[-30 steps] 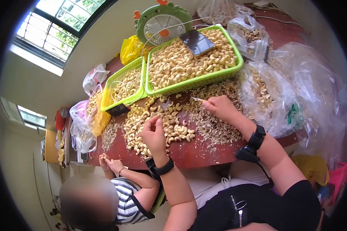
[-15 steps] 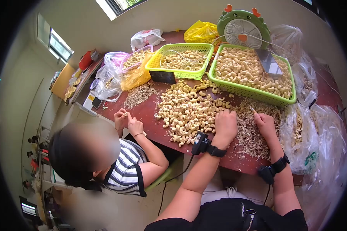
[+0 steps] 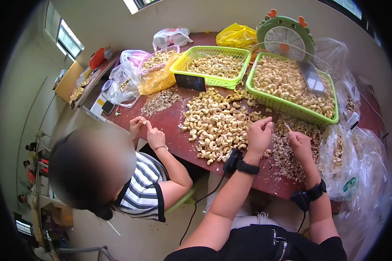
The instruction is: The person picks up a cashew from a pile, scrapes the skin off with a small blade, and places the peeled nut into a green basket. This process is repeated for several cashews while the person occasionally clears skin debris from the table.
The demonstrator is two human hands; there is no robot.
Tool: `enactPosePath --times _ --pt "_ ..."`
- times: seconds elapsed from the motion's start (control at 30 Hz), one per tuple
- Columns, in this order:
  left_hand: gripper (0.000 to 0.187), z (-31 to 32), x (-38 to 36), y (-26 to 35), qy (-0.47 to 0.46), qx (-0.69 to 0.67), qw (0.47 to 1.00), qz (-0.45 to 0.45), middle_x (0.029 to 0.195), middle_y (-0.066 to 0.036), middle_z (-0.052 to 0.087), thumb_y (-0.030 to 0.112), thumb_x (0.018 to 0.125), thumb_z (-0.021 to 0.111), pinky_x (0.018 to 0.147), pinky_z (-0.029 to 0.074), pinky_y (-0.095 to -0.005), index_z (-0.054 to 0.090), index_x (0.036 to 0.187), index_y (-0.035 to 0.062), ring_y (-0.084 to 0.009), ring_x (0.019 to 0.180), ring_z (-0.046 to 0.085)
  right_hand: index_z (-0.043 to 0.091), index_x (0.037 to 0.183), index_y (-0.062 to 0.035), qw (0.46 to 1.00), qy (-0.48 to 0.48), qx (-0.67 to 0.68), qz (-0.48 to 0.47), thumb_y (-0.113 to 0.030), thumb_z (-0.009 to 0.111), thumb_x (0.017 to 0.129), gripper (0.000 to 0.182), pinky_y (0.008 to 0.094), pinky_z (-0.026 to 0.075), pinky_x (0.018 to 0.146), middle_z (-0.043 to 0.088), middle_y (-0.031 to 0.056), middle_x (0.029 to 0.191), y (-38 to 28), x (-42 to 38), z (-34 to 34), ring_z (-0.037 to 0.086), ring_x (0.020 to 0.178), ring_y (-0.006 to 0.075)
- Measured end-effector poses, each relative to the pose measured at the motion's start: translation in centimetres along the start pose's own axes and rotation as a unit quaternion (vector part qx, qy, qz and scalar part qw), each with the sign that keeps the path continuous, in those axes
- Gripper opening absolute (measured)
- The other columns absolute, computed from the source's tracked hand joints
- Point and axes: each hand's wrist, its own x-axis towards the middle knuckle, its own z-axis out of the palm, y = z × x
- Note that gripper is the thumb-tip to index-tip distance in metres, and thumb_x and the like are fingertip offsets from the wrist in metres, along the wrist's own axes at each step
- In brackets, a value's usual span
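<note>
My left hand (image 3: 260, 134) is closed in a pinch at the right edge of the loose cashew pile (image 3: 215, 126); whatever lies between its fingertips is hidden. A short, slim, pale tool with a darker tip (image 3: 288, 127) sticks up from my right hand (image 3: 300, 144), whose fingers are closed around it. Beneath and around my right hand lies a heap of brown skin flakes (image 3: 287, 158). The two hands are apart, both low over the red table (image 3: 265, 185).
Behind the pile stand a green basket (image 3: 287, 106) of cashews with a phone (image 3: 311, 77) on it, and a yellow-green basket (image 3: 209, 80). Plastic bags (image 3: 342, 161) line the right side. A fan (image 3: 285, 37) stands at the back. At left, a co-worker's hands (image 3: 148, 132) hold something small.
The view has shifted slightly. My left hand's fingers have lifted and extended a little from a lower, more curled pose. My right hand still grips the slim tool.
</note>
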Motion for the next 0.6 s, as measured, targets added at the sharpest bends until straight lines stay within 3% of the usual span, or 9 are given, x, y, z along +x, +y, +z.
enactPosePath --times 0.1,0.17,0.2,0.27,0.6 --pt "0.023 0.0 0.5 -1.0 -0.022 -0.054 0.996 0.060 0.081 -0.008 0.060 0.003 0.079 0.055 0.061 0.050 -0.0213 0.056 0.100 -0.0058 -0.0111 0.069 0.059 0.046 0.058 -0.0005 1.000 -0.009 0.001 -0.007 -0.027 0.049 0.084 0.037 0.0253 0.028 0.043 0.037 -0.0023 0.049 -0.5 -0.1 0.4 0.033 0.048 0.0059" --pt "0.023 0.1 0.4 -0.7 -0.042 -0.219 0.975 -0.006 0.084 -0.009 0.059 -0.001 0.079 0.053 0.063 0.052 -0.0233 0.054 0.102 -0.0056 -0.0137 0.070 0.059 0.047 0.059 0.0000 1.000 -0.017 -0.009 -0.012 -0.027 0.049 0.084 0.037 0.0255 0.028 0.043 0.038 -0.0017 0.049 -0.5 -0.1 0.7 0.033 0.048 0.0060" --pt "0.023 -0.1 0.3 -0.4 -0.043 -0.221 0.974 -0.006 0.084 -0.009 0.059 -0.001 0.079 0.053 0.063 0.052 -0.0233 0.054 0.102 -0.0056 -0.0137 0.070 0.059 0.047 0.059 0.0000 1.000 -0.016 -0.010 -0.012 -0.027 0.049 0.084 0.037 0.0255 0.028 0.043 0.038 -0.0017 0.049 -0.6 -0.1 0.9 0.033 0.048 0.0060" --pt "0.023 -0.8 0.1 0.1 -0.068 -0.265 0.957 -0.099 0.087 -0.009 0.058 -0.003 0.078 0.054 0.067 0.053 -0.0260 0.052 0.101 -0.0048 -0.0163 0.074 0.059 0.049 0.060 -0.0002 1.000 -0.013 -0.019 -0.018 -0.028 0.050 0.084 0.037 0.0253 0.029 0.043 0.039 -0.0015 0.049 -0.8 -0.2 1.4 0.034 0.047 0.0063" --pt "0.013 -0.6 -0.1 0.3 -0.097 -0.383 0.912 -0.107 0.087 -0.011 0.058 -0.004 0.078 0.053 0.069 0.054 -0.0323 0.052 0.091 -0.0017 -0.0235 0.081 0.060 0.049 0.060 -0.0007 0.996 -0.052 0.059 0.037 -0.027 0.050 0.084 0.036 0.0244 0.029 0.043 0.039 -0.0033 0.050 -0.1 -0.1 1.8 0.035 0.048 0.0059"
